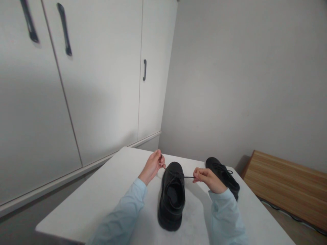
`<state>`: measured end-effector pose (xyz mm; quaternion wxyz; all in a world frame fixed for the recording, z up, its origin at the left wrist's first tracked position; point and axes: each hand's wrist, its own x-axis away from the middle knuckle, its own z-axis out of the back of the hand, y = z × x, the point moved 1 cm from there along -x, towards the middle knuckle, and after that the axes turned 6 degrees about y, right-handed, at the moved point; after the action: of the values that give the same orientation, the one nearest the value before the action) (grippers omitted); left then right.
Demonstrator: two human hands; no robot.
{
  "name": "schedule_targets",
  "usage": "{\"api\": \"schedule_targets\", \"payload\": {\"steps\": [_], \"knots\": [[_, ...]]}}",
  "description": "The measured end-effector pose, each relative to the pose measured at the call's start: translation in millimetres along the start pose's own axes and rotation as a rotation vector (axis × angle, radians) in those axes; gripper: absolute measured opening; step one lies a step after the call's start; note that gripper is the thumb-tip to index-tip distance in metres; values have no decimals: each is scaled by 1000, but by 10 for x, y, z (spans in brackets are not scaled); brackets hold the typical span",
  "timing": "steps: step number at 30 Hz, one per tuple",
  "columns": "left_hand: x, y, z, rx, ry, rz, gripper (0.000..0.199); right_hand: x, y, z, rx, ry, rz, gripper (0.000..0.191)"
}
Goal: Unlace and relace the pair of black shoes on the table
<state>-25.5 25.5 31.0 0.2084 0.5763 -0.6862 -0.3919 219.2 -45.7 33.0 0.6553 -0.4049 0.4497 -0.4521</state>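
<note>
A black lace-up shoe [171, 207] rests on the white table [102, 194], its toe pointing away from me and its opening toward me. At the shoe's left, my left hand [153, 165] pinches one end of the black shoelace. On the other side, my right hand [205, 177] is closed on the lace's other end, which stretches taut and level from the shoe's front. Another black shoe [223, 175], with a bow in its lace, lies at the table's right edge, partly behind my right hand and sleeve.
White cabinet doors [102, 85] with dark handles stand along the left. A grey wall [230, 85] rises behind the table. To the right is a wooden-topped piece of furniture [288, 187], with a dark cable along its lower edge.
</note>
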Motion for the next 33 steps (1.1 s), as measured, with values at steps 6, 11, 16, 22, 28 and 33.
{"api": "schedule_targets", "payload": {"steps": [6,11,16,22,28,33], "knots": [[-45,-34,59,-47,76,21,44,30,58,92,-44,-46,-72,35],[-15,-61,2,83,52,14,42,-28,-12,-110,-428,69,-50,27],[44,-47,-74,99,-54,63,38,-99,-88,-378,-746,97,-13,29],[51,-23,-54,-36,-181,130,35,-113,-101,-431,-844,67,-8,32],[15,-8,40,-183,-242,210,35,-95,-39,-302,-753,95,-141,39],[-33,39,115,-214,-184,199,37,-67,-56,-243,-668,52,-187,43]]}}
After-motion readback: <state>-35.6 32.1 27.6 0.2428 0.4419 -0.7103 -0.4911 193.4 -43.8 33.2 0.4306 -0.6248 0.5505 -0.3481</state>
